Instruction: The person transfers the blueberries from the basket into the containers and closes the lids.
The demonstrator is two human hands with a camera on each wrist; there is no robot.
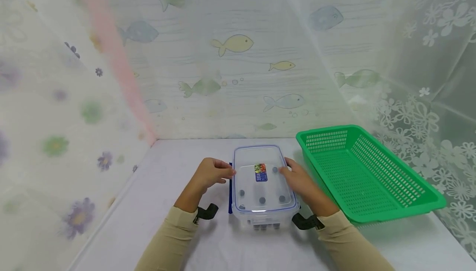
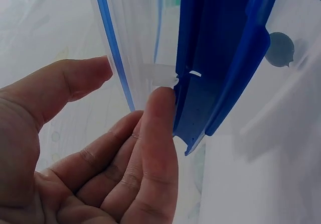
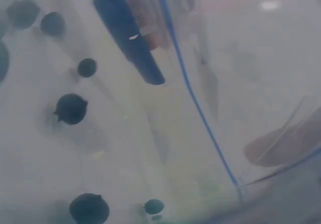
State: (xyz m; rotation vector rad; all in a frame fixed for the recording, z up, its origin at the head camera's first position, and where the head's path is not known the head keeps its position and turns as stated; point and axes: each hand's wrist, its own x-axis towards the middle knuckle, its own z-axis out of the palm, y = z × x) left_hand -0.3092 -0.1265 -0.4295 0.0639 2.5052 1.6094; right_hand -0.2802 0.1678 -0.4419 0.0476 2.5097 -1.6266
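A clear plastic food container (image 1: 256, 217) stands on the white table, its lid (image 1: 260, 155) on top with a blue seal line and a small label (image 1: 261, 172). At its left side, my left hand (image 1: 213, 172) holds the rim, thumb at the lid's edge and fingertips beneath. Those fingers (image 2: 160, 128) touch the side beside a blue latch (image 2: 215, 83), which stands swung outward. My right hand (image 1: 299, 180) grips the opposite edge, thumb over the lid, other fingers mostly hidden down the side. Grey round spots (image 1: 262, 200) show through the lid.
A green plastic basket (image 1: 372, 192) with slotted walls stands close on the right, beside my right forearm. The white table (image 1: 178, 155) reaches back to a fish-patterned curtain (image 1: 238, 77). A flower-patterned curtain (image 1: 74, 155) hangs along the left. Black straps (image 1: 206, 212) sit at both wrists.
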